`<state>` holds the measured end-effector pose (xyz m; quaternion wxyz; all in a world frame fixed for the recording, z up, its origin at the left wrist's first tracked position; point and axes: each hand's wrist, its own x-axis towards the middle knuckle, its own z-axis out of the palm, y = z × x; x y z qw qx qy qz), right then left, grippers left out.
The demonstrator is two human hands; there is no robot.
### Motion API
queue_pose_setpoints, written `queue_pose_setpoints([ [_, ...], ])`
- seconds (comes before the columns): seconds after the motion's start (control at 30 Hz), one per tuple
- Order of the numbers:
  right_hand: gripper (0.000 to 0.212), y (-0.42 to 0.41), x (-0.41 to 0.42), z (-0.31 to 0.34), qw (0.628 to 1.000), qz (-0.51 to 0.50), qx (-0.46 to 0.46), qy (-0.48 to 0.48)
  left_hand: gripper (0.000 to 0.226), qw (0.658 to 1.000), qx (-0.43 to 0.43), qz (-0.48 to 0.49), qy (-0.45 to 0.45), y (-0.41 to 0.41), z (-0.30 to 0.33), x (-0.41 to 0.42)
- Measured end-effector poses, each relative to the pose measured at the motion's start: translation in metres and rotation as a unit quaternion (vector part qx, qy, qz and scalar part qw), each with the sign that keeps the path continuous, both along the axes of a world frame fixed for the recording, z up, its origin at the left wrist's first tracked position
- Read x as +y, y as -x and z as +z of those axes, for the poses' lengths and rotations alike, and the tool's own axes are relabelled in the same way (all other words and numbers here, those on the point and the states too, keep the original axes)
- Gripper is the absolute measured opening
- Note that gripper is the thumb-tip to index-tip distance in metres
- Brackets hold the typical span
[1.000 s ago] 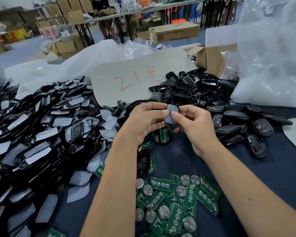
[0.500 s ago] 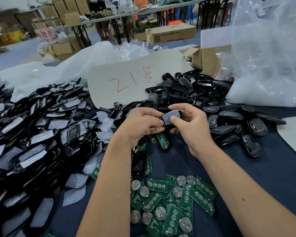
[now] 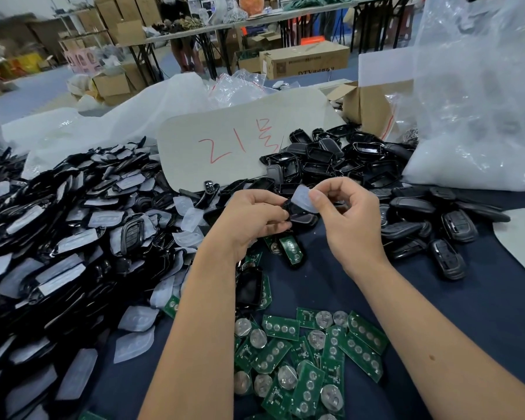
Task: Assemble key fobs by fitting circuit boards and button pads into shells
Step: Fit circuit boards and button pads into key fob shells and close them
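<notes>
My left hand (image 3: 249,219) grips a black key fob shell (image 3: 300,216) above the dark blue table. My right hand (image 3: 346,219) pinches a translucent grey button pad (image 3: 304,199) between thumb and forefinger, its lower edge at the shell's top. Green circuit boards (image 3: 309,359) with round coin cells lie in a heap near the table's front, between my forearms. A large pile of black shells and grey pads (image 3: 58,237) fills the left side.
Empty black shells (image 3: 325,162) are heaped behind my hands; closed fobs (image 3: 446,237) lie at the right. A grey card with red writing (image 3: 240,144) leans at the back. A big clear plastic bag (image 3: 482,101) and a cardboard box (image 3: 373,107) stand at the right rear.
My right hand has lifted the grey pad up and to the right, off the shell's face. The left hand keeps its hold on the shell.
</notes>
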<state>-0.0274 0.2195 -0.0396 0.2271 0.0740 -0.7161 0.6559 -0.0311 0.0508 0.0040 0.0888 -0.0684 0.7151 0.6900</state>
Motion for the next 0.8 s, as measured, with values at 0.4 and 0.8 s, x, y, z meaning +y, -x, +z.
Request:
queue_pose_setpoints([
  [0.4, 0.014, -0.001, 0.006, 0.0, 0.985, -0.007, 0.011, -0.173, 0.023, 0.998, -0.012, -0.041, 0.044, 0.0, 0.0, -0.005],
  [0.8, 0.018, 0.001, 0.009, 0.001, 0.983, 0.089, -0.062, -0.151, 0.029, 0.997, -0.004, -0.061, 0.044, -0.002, 0.001, -0.012],
])
